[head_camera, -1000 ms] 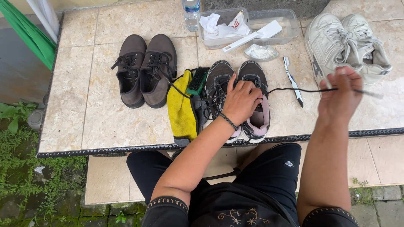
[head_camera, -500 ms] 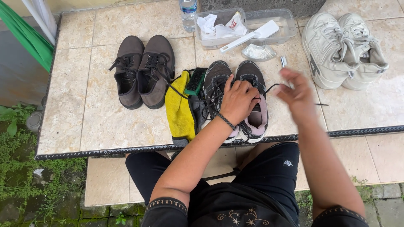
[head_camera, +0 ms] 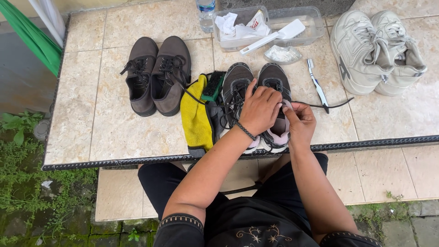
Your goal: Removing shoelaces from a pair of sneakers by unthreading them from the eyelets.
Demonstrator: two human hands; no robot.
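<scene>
While both hands meet over the right shoe of the dark grey pair point(head_camera: 273, 87), the left hand point(head_camera: 260, 109) lies curled on its tongue and the right hand point(head_camera: 299, 121) pinches the black lace point(head_camera: 329, 106), which trails right across the tile under the toothbrush point(head_camera: 316, 83). That shoe's heel sits at the near edge of the tiled table point(head_camera: 91, 137), almost overhanging. Just left lie a yellow cloth point(head_camera: 194, 116) and a brush point(head_camera: 212, 85); farther left, brown shoes point(head_camera: 155, 73). White sneakers point(head_camera: 375, 50) crowd the far right. Bare tile lies open near left.
</scene>
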